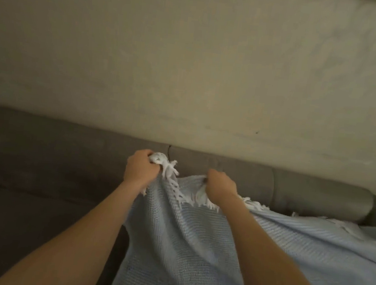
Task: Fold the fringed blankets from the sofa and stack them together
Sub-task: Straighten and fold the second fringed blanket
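Note:
A pale blue knitted blanket [185,240] with a white fringe hangs lifted in front of the grey sofa [46,163] and trails off to the right over the seat. My left hand [140,168] grips a bunched corner of the fringed edge, tassels spilling out beside the fingers. My right hand [220,187] pinches the same fringed edge a short way to the right. Both hands hold the edge up at about the height of the sofa back. The blanket's lower part runs out of view at the bottom.
The sofa's back cushions [321,195] run across the middle of the view, with the seat [21,217] at the lower left. A plain beige wall [191,60] fills the upper half.

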`<state>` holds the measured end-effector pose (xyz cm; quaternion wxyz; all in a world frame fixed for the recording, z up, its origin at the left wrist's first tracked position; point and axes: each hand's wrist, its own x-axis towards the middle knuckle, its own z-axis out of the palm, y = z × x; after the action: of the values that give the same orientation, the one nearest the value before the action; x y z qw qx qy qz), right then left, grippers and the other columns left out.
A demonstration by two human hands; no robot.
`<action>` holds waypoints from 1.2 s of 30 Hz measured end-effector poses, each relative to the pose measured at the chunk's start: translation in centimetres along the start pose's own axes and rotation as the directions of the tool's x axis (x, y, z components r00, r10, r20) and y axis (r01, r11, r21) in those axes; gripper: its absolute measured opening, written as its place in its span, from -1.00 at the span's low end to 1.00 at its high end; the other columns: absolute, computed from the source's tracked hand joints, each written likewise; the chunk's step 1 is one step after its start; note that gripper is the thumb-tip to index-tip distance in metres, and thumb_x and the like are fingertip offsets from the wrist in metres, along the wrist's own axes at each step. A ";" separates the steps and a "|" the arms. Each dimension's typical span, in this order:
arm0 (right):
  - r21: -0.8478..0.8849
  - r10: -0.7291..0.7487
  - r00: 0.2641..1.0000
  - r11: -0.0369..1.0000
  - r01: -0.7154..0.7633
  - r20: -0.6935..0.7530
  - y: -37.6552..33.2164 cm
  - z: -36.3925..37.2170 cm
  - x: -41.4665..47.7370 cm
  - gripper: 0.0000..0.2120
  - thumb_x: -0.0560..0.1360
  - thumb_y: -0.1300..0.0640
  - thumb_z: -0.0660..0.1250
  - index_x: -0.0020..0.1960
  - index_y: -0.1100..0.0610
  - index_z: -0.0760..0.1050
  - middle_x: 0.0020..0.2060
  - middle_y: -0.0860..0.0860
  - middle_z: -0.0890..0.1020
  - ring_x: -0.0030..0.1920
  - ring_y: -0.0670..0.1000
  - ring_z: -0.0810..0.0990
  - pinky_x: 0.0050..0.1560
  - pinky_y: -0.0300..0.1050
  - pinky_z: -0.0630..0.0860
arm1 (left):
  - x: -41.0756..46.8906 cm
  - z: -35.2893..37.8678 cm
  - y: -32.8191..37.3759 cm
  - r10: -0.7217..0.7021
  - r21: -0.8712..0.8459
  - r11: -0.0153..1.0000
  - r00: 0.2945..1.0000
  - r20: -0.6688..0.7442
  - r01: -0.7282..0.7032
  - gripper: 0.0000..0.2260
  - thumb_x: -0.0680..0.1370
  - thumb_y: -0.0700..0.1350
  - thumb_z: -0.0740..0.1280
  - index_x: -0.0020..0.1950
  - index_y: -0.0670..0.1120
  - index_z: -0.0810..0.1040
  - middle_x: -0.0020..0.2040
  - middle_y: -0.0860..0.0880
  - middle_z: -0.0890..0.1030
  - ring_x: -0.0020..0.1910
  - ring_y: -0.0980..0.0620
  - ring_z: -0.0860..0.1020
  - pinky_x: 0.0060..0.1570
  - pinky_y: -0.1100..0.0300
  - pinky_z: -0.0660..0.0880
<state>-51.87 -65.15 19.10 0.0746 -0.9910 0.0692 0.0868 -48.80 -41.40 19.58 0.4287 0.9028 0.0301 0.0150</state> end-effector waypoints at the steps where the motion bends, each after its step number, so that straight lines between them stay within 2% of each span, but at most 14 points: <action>1: 0.073 -0.021 0.999 0.997 0.024 -0.036 -1.9 -0.3 -0.1 -0.79 0.64 0.21 0.17 0.21 0.19 0.50 0.17 0.23 0.62 0.17 0.30 0.62 0.08 0.11 0.55 | -0.2 -0.4 -0.3 0.032 -0.012 0.999 0.998 0.053 -0.032 -0.90 0.49 -0.18 0.43 -0.02 -0.08 0.70 -0.10 -0.08 0.71 -0.05 -0.12 0.67 -0.07 0.08 0.56; 5: 0.343 -0.110 0.986 0.927 0.148 -0.129 -9.4 -1.4 -0.2 -0.81 0.59 0.25 0.22 0.01 0.21 0.62 -0.05 0.22 0.70 -0.04 0.28 0.65 -0.10 0.10 0.59 | -0.5 -3.7 -1.4 0.177 -0.034 0.984 0.922 0.346 -0.176 -0.38 0.37 -0.21 0.59 0.42 0.01 0.58 0.24 0.04 0.66 0.18 0.04 0.65 0.25 0.04 0.60; 7: 0.450 -0.125 0.975 0.871 0.196 -0.183 -13.1 -2.3 -0.4 -0.81 0.58 0.26 0.24 -0.08 0.19 0.62 -0.16 0.18 0.70 -0.16 0.24 0.64 -0.20 0.03 0.52 | -0.5 -5.9 -1.9 0.200 -0.091 0.980 0.891 0.408 -0.178 -0.34 0.39 -0.24 0.58 0.46 0.04 0.53 0.22 0.06 0.68 0.15 0.08 0.66 0.21 0.01 0.62; 10: 0.514 -0.144 0.945 0.809 0.284 -0.294 -18.9 -4.3 -0.8 -0.85 0.57 0.23 0.28 -0.03 0.17 0.64 -0.17 0.13 0.72 -0.18 0.17 0.67 -0.22 0.02 0.58 | 0.2 -9.6 -2.7 0.255 -0.193 0.961 0.908 0.333 -0.199 -0.54 0.52 -0.23 0.50 0.38 0.08 0.55 0.16 0.11 0.69 0.15 0.11 0.66 0.17 0.08 0.60; 13: 0.573 -0.045 0.875 0.739 0.354 -0.482 -24.3 -6.9 -1.0 -0.92 0.54 0.16 0.37 -0.03 0.06 0.65 -0.20 0.01 0.72 -0.21 0.05 0.69 -0.23 -0.08 0.63 | 1.2 -13.5 -3.3 0.317 -0.311 0.918 0.926 0.206 -0.246 -0.61 0.63 -0.14 0.42 0.44 0.08 0.48 0.20 0.15 0.66 0.19 0.20 0.63 0.11 0.25 0.54; 17: 0.646 0.054 0.788 0.609 0.461 -0.613 -28.2 -9.2 -1.5 -0.93 0.51 0.08 0.45 -0.01 0.03 0.63 -0.25 -0.11 0.68 -0.29 -0.13 0.60 -0.34 -0.33 0.42 | 2.0 -17.1 -2.5 0.359 -0.408 0.853 0.933 0.007 -0.325 -0.73 0.65 -0.26 0.30 0.33 -0.05 0.51 0.15 -0.02 0.66 0.12 0.13 0.65 0.01 0.30 0.59; 20: 0.726 0.050 0.828 0.511 0.460 -0.559 -28.3 -8.0 -1.6 -0.83 0.56 -0.04 0.43 0.05 0.01 0.52 -0.31 -0.07 0.62 -0.41 -0.14 0.53 -0.41 -0.21 0.42 | 2.5 -18.7 -2.3 0.312 -0.450 0.840 0.948 -0.060 -0.304 -0.76 0.60 -0.31 0.32 0.21 -0.07 0.58 0.08 -0.05 0.70 0.08 0.02 0.68 0.00 0.13 0.64; 22: 0.778 -0.053 0.886 0.456 0.432 -0.461 -27.3 -6.4 -1.9 -0.74 0.58 -0.10 0.42 0.15 0.02 0.50 -0.22 -0.04 0.65 -0.34 -0.14 0.60 -0.34 -0.20 0.51 | 2.8 -19.0 -2.6 0.294 -0.404 0.858 0.948 -0.119 -0.317 -0.81 0.55 -0.27 0.33 0.08 -0.04 0.62 -0.01 -0.02 0.70 0.00 0.03 0.68 -0.05 0.10 0.62; 24: 0.742 -0.197 0.895 0.503 0.443 -0.401 -25.8 -4.6 -2.1 -0.77 0.58 -0.02 0.43 0.17 0.04 0.53 -0.12 -0.03 0.70 -0.20 -0.11 0.68 -0.23 -0.16 0.60 | 2.8 -18.6 -3.1 0.270 -0.336 0.894 0.954 -0.130 -0.298 -0.81 0.46 -0.23 0.29 -0.06 0.03 0.61 -0.10 -0.03 0.68 -0.08 -0.01 0.66 -0.12 0.06 0.60; 26: 0.634 -0.280 0.892 0.629 0.450 -0.354 -24.4 -2.7 -2.3 -0.88 0.55 0.11 0.39 0.08 0.04 0.54 -0.18 0.02 0.71 -0.23 0.00 0.68 -0.25 -0.08 0.58 | 3.3 -17.7 -4.1 0.202 -0.311 0.919 0.968 -0.152 -0.241 -0.84 0.40 -0.16 0.25 -0.18 0.08 0.56 -0.18 -0.02 0.63 -0.11 -0.15 0.63 -0.11 -0.13 0.60; 28: 0.547 -0.266 0.919 0.742 0.388 -0.291 -22.8 -0.9 -2.2 -0.95 0.51 0.11 0.34 -0.06 0.07 0.50 -0.29 0.05 0.65 -0.34 0.07 0.61 -0.30 -0.03 0.53 | 4.0 -16.5 -4.9 0.153 -0.285 0.938 0.974 -0.166 -0.196 -0.89 0.39 -0.06 0.23 -0.24 0.09 0.55 -0.23 0.00 0.60 -0.14 -0.21 0.60 -0.08 -0.24 0.58; 30: 0.486 -0.203 0.966 0.835 0.257 -0.161 -21.1 1.0 -1.9 -0.83 0.48 0.08 0.36 -0.19 0.12 0.41 -0.35 0.05 0.58 -0.40 0.05 0.50 -0.34 -0.04 0.46 | 3.6 -15.8 -4.5 0.105 -0.311 0.938 0.980 -0.171 -0.155 -0.88 0.42 0.00 0.22 -0.29 0.10 0.52 -0.23 -0.03 0.57 -0.17 -0.12 0.54 -0.11 -0.16 0.56; 33: 0.279 -0.102 0.991 0.957 0.074 0.088 -17.4 4.2 -1.3 -0.77 0.50 0.02 0.37 -0.10 0.16 0.40 -0.11 0.17 0.64 -0.18 0.15 0.58 -0.23 -0.07 0.41 | 3.2 -14.9 -4.0 0.014 -0.357 0.931 0.985 -0.171 -0.075 -0.89 0.44 0.05 0.24 -0.27 0.14 0.51 -0.11 -0.15 0.61 -0.07 -0.18 0.58 0.02 -0.17 0.57; 36: 0.203 -0.045 0.958 0.979 -0.013 0.281 -14.2 6.3 -1.1 -0.77 0.57 0.08 0.29 0.13 0.21 0.48 0.17 0.21 0.63 0.14 0.24 0.64 -0.05 -0.04 0.49 | 3.5 -13.9 -4.0 -0.087 -0.399 0.917 0.975 -0.205 -0.002 -0.83 0.39 0.12 0.23 -0.21 0.08 0.54 -0.02 -0.20 0.64 -0.02 -0.29 0.63 0.05 -0.26 0.62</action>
<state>-51.86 -50.08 15.11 0.1850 -0.9560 0.0581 0.2203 -46.23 -27.93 25.26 0.5970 0.7891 0.0930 0.1104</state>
